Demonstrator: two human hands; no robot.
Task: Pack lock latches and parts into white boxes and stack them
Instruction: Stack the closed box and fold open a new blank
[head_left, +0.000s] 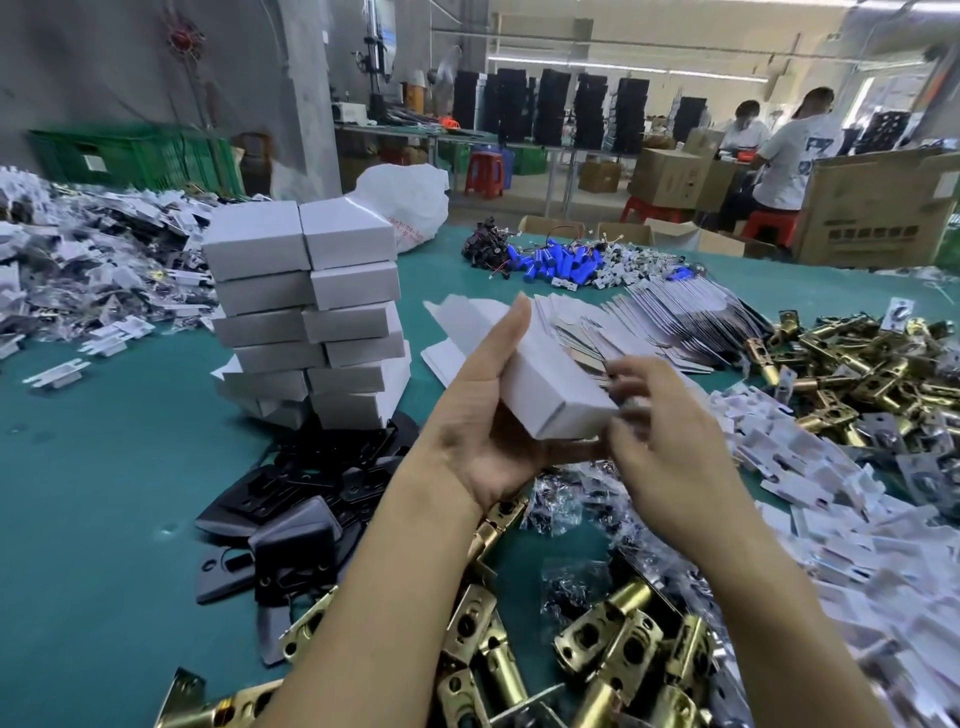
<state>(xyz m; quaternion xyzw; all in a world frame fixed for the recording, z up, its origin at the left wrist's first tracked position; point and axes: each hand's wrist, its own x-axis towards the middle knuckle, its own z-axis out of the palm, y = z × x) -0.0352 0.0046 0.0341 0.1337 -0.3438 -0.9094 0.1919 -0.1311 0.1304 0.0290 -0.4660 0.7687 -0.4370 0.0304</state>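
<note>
White plastic bag's (410, 202) red print unreadable; left hand (483, 447) grips white cardboard box (550, 384); right hand (670, 447) at its near end, blurred, grip unclear

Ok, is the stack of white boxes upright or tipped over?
Upright: the stack stands in two columns, crooked lower down.

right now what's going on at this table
A person is packing lock parts at a green table. Their left hand holds a white box up off the table, and the right hand, blurred, works at its near end. A stack of closed white boxes stands to the left. Loose brass latches lie in front, black plates beside them, and flat box blanks behind.
</note>
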